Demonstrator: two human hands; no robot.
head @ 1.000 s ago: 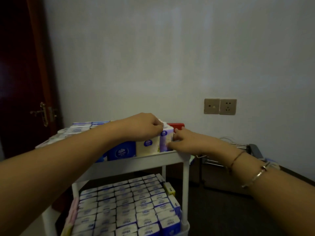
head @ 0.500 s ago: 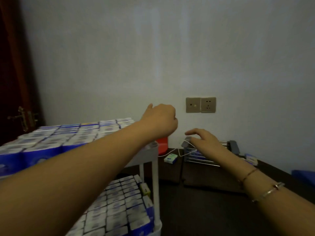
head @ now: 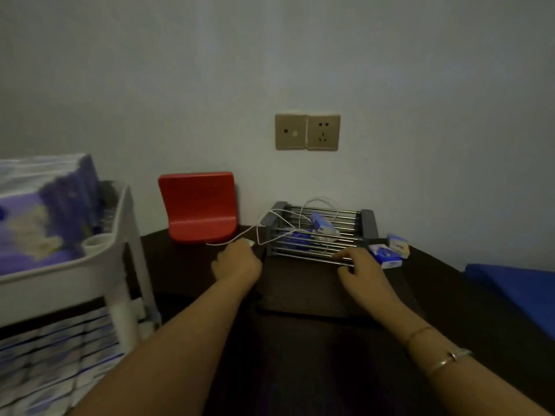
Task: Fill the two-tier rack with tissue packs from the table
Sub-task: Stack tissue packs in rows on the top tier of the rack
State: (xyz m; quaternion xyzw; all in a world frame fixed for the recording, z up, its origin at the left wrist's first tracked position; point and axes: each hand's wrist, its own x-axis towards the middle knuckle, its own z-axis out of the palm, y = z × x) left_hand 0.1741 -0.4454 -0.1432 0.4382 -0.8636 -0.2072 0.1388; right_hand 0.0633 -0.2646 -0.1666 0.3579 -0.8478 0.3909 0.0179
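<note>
The white two-tier rack (head: 60,274) stands at the left. Blue-and-white tissue packs (head: 45,220) fill its top tier, and more packs (head: 60,355) cover the lower one. On the dark table (head: 300,355), my left hand (head: 237,262) curls down over a small tissue pack (head: 250,243); only a pale corner of it shows at the fingertips. My right hand (head: 360,271) hovers with spread fingers at the front bar of a metal wire rack (head: 345,219), holding nothing. Two loose packs (head: 387,257) lie just right of that hand.
More packs (head: 322,223) and a white cable (head: 282,216) lie in the wire rack. A red plastic piece (head: 199,205) leans against the wall behind my left hand. A blue surface (head: 516,292) lies at the far right, and a wall socket (head: 307,132) is above the table.
Both hands left the top tier of the white rack and swung right, down to the table. My view turned right with them, and the left hand came down onto a pack.
</note>
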